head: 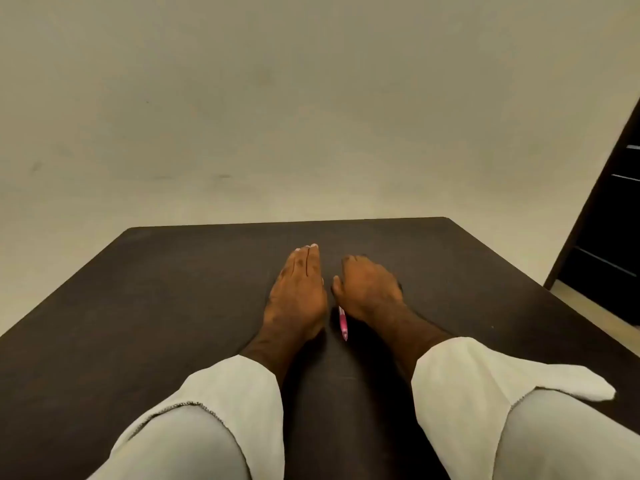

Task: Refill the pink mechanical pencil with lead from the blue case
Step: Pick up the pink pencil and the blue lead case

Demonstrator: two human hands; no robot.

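A dark brown table [173, 306] is filling the lower half of the view. Its matte top is running out to a far edge at twelve o'clock, where a plain cream wall [277, 116] is rising behind it. At three o'clock a dark panelled unit [609, 220] with thin pale horizontal lines is standing against that wall. A strip of light floor [588, 310] is showing at its foot, just past the table's right edge.

Two forearms are reaching in from six o'clock, the left sleeve [225, 410] at seven and the right sleeve [485, 386] at five. Both sleeves are loose, off-white and ending short of the wrist.

The left hand [298, 292] is lying palm down on the table just left of centre. Its fingers [306, 261] are straight, pressed together and pointing to twelve o'clock, released and grasping nothing. The right hand [369, 289] is sitting just beside it at its three o'clock, with a narrow gap between them. Its knuckles are facing up, and its fingers are curling down toward the table top.

The pink mechanical pencil [343, 322] is lying between the two wrists, at the right hand's seven o'clock, with its barrel running roughly twelve to six. Its far end is disappearing under the heel of the right hand, and its near end is pointing back toward the person. I cannot tell whether the right hand is grasping the pencil or only covering its end.
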